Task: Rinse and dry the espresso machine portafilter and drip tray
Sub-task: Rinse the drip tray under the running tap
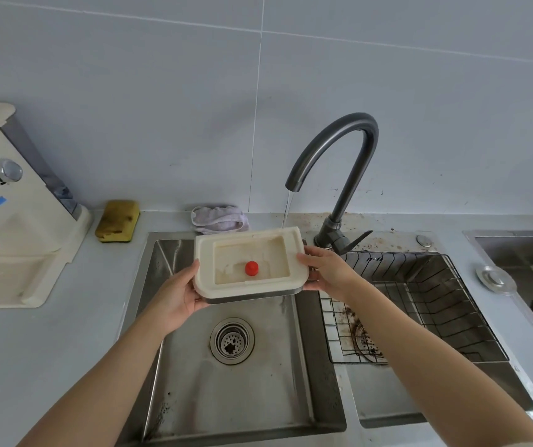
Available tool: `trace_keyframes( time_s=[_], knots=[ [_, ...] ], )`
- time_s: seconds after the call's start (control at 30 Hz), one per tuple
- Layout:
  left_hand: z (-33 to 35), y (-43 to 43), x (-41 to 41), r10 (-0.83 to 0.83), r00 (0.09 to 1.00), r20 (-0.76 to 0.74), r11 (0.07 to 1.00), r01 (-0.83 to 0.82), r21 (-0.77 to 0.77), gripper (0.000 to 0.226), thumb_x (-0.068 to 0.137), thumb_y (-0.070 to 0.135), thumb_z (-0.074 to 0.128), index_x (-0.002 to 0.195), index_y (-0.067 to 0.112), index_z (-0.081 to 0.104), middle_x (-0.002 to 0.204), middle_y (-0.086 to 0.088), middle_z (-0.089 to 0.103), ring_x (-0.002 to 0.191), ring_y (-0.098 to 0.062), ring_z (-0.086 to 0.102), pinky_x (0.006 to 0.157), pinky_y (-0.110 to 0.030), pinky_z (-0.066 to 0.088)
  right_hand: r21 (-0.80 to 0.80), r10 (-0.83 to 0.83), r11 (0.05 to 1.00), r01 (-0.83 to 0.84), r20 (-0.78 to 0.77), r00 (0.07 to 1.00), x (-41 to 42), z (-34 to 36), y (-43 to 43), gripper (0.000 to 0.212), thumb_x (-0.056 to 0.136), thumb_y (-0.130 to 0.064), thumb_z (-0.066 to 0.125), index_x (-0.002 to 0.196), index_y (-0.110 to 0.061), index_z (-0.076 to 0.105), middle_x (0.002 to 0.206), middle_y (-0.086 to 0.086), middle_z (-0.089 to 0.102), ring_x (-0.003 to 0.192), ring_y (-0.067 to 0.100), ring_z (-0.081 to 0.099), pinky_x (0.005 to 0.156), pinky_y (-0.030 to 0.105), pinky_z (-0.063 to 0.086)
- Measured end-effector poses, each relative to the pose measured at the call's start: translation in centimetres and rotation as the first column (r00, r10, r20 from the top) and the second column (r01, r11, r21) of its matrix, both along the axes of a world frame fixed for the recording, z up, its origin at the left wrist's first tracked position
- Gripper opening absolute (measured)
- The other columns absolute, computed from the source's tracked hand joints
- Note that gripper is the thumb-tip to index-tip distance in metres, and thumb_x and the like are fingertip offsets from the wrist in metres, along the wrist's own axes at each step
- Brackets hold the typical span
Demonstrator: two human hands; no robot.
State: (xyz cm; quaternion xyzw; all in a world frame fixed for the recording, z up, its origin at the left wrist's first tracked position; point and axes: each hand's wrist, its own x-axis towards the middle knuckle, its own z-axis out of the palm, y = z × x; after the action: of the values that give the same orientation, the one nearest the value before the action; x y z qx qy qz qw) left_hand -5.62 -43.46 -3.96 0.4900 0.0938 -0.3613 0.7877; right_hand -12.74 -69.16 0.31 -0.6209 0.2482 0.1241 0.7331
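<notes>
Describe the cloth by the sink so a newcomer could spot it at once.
Find the left sink basin. On the counter behind its back rim lies a crumpled pale lilac cloth. The yellow sponge to its left is a flat block; the cloth is soft and bunched.

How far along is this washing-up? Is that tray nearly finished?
Early on. Done: the tap is running. In hand: the left hand and right hand hold the drip tray over the sink, the stream falling at its far edge; brownish marks show inside. Left: drying; the cloth lies on the counter behind the sink. The portafilter is nowhere plainly in view.
</notes>
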Motion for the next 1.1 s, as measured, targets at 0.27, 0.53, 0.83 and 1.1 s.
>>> trace_keyframes(
  time_s=[0.27,0.53,0.83,1.1],
  knots=[
    [-0.3,-1.7,-0.4,-0.061,0.998,0.003,0.998,0.061,0.033,0.025,0.097,0.023,0.04,0.111,0.01,0.055,0.106,-0.013,0.064,0.097,-0.028,0.061,0.081,-0.045,0.05,-0.047,-0.066,0.997,0.066,0.003,0.998,-1.5,0.2,-1.1,0.029,0.095,-0.009,0.047,0.123,-0.008,0.054,0.093,0.004,0.063,0.083,0.023,0.062,0.07,0.035,0.053],
    [-0.1,-3.6,-0.4,-0.146,0.989,0.013,0.989,0.146,0.026,0.027,0.098,0.025,0.038,0.113,0.011,0.055,0.11,-0.013,0.063,0.098,-0.027,0.061,0.073,-0.039,0.058,-0.089,-0.108,0.99,0.108,0.007,0.994,-2.9,0.6,-2.6,0.028,0.095,-0.01,0.046,0.122,-0.008,0.053,0.094,0.005,0.063,0.082,0.023,0.063,0.068,0.034,0.054],
    [0.1,-5.9,-0.6,-0.192,0.981,0.016,0.981,0.191,0.036,0.024,0.097,0.023,0.04,0.108,0.01,0.056,0.105,-0.013,0.062,0.094,-0.028,0.061,0.081,-0.045,0.051,-0.103,-0.185,0.978,0.184,-0.002,0.983,-4.4,0.8,-4.2,0.025,0.094,-0.01,0.047,0.119,-0.01,0.054,0.099,0.007,0.063,0.088,0.026,0.062,0.072,0.038,0.054],
    [0.2,-7.4,-0.7,-0.238,0.971,0.013,0.971,0.237,0.009,0.027,0.097,0.025,0.04,0.113,0.009,0.054,0.113,-0.015,0.061,0.098,-0.029,0.061,0.074,-0.04,0.057,-0.111,-0.211,0.971,0.211,0.012,0.977,-5.5,1.2,-5.3,0.023,0.095,-0.01,0.045,0.115,-0.012,0.054,0.1,0.007,0.064,0.089,0.026,0.063,0.073,0.04,0.054]
  ],
)
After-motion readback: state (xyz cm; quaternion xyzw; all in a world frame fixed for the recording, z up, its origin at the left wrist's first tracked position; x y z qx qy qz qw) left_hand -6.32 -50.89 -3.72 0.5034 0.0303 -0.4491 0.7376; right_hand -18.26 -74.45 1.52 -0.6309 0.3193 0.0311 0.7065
